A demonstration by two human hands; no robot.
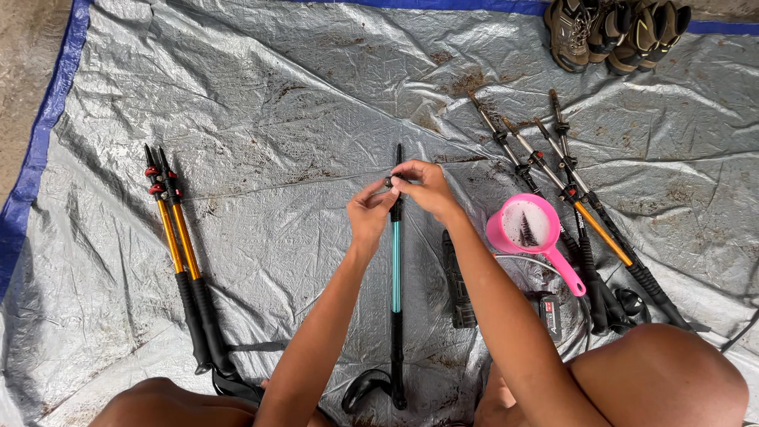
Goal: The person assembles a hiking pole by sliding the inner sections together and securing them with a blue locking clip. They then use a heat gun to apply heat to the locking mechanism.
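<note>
On a silver tarp (277, 103) with a blue edge, spread on the ground, a teal trekking pole (396, 269) lies lengthwise between the person's knees. Both hands meet at its locking collar: the left hand (370, 212) pinches the small clamp from the side, and the right hand (427, 188) closes its fingertips around the same spot from above. To the left lie two orange-and-black poles (180, 245), side by side and looking clean. To the right, a bunch of poles (569, 190) lies fanned out with mud on the upper sections, so by my judgement those are not yet cleaned. A pink scoop (528, 225) of soapy water with a brush in it sits beside them, and muddy hiking boots (613, 30) wait at the far corner.
</note>
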